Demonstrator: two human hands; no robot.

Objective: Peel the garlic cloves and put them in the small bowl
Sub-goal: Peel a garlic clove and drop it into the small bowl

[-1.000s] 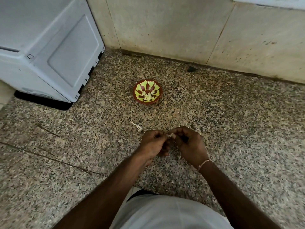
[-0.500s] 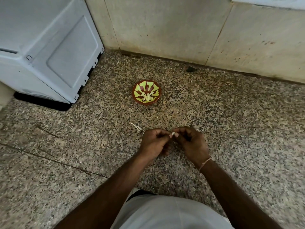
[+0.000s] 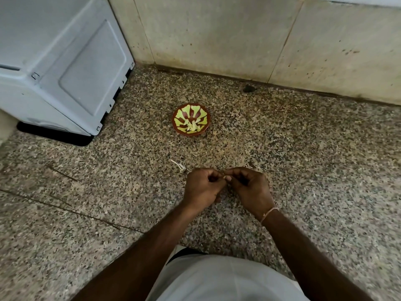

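1. Garlic clove [image 3: 225, 177]: pinched between both hands; its long axis is too hidden to tell.
2. Left hand [image 3: 202, 187] and right hand [image 3: 249, 187]: fingers curled on the clove.
3. Small bowl [image 3: 191, 121]: well beyond the hands on open speckled floor [image 3: 303, 148], holding pale cloves [image 3: 193, 126].

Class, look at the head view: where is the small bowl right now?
The small bowl sits on the speckled floor near centre frame, beyond both hands, right of the white appliance.
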